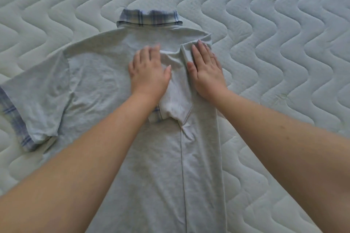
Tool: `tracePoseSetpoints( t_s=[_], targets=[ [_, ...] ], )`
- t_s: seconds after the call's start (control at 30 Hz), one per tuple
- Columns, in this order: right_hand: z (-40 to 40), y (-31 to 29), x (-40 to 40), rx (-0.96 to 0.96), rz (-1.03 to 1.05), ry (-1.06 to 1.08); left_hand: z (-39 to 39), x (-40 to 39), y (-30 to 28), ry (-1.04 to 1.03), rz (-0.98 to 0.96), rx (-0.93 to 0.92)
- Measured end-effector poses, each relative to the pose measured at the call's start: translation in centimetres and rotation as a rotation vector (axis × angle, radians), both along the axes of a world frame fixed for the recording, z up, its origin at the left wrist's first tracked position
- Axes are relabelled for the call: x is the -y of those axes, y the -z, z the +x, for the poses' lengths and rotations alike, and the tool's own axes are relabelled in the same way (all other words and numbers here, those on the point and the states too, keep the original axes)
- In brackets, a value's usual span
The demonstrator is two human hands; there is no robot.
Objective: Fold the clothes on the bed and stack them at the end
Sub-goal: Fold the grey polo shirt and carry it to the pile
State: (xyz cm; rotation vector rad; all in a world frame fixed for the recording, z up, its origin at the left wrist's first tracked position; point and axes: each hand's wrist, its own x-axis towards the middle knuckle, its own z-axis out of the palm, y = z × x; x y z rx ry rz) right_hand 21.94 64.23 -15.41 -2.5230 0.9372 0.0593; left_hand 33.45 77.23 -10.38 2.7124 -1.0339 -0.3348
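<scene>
The grey polo shirt [106,73] lay face-down on the quilted mattress [284,24], its plaid collar [149,18] toward the far edge of the mattress and its hem toward the near edge, so the long axis ran from far to near, in line with the forearms. The right-side panel had been folded inward, and its sleeve [176,98] lay doubled back over the panel between the two hands. The left hand [149,73] rested flat on the cloth beside this fold, fingers extended and spread, grasping nothing. The right hand [206,73] pressed flat on the folded panel near its outer crease, fingers straight and together, also grasping nothing. The unfolded left sleeve [36,108], with its plaid cuff [15,125], lay spread toward the left edge of the mattress, well apart from both hands. As a judgement, the next fold concerned this left side: it lay leftward of the fingers, and the left hand was the nearer one. That fold would have run parallel to the long axis. No stack of folded clothes was in view.
</scene>
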Motion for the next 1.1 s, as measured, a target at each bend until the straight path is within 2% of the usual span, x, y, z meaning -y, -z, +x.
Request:
tracePoseSetpoints(
  t_s=[0.1,0.23,0.37,0.5,0.7,0.8,0.9,0.97,1.03,1.1],
  targets=[
    [0.4,1.2,1.3,-0.034,-0.049,-0.019,2.9,0.6,1.3,-0.055,0.12,-0.017],
    [0.1,2.6,1.5,-0.018,-0.13,0.027,4.5,0.4,1.6,-0.096,0.087,-0.07],
    [0.2,2.7,1.7,-0.063,-0.139,-0.001,4.0,0.4,0.4,-0.094,-0.069,-0.156],
    [0.5,2.7,1.7,-0.098,-0.147,0.001,2.9,-0.6,-1.2,-0.232,-0.301,-0.345],
    [0.7,2.9,1.8,-0.134,-0.147,0.004,-0.2,-2.5,-3.0,-0.415,-0.483,-0.415],
    [0.8,2.9,1.6,-0.133,-0.153,0.015,-2.3,-2.9,-3.7,-0.272,-0.487,-0.348],
    [0.7,2.9,1.6,-0.103,-0.142,0.036,-4.6,-2.7,-3.2,0.059,-0.408,-0.28],
    [0.7,2.9,1.6,-0.085,-0.13,0.049,-6.3,-2.5,-2.4,0.24,-0.291,-0.313],
    [0.6,3.2,1.7,-0.062,-0.133,0.051,-7.6,-2.4,-2.0,0.289,-0.206,-0.365],
    [0.3,3.4,1.8,-0.011,-0.122,0.057,-7.8,-2.8,-1.9,0.317,-0.219,-0.351]
  ],
)
